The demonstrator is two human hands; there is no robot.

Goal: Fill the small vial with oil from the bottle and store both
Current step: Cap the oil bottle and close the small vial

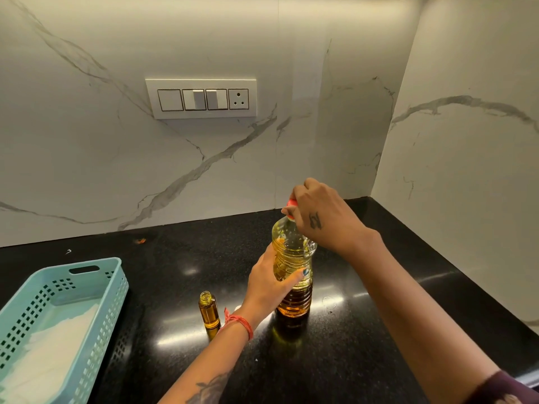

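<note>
Bottle (pixel 293 275) is standing upright at lower centre of the black counter (pixel 379 330); I am bracing its body with my left hand (pixel 269 282) while my right hand (pixel 319 214) is gripping the red cap (pixel 291 203). Basket (pixel 62 322) is waiting lower left, counter room between. Vial (pixel 208 310) is standing uncapped just left, holding oil.

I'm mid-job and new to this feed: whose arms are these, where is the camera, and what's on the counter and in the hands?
No machine here: these are a person's two bare arms, filmed by one wide camera worn on their head, looking down. The left hand grips an upright oil bottle on the black counter. The right hand pinches its red cap. Beside the bottle stands a small open vial already holding oil. At the left lies a blue basket with something white inside.
</note>
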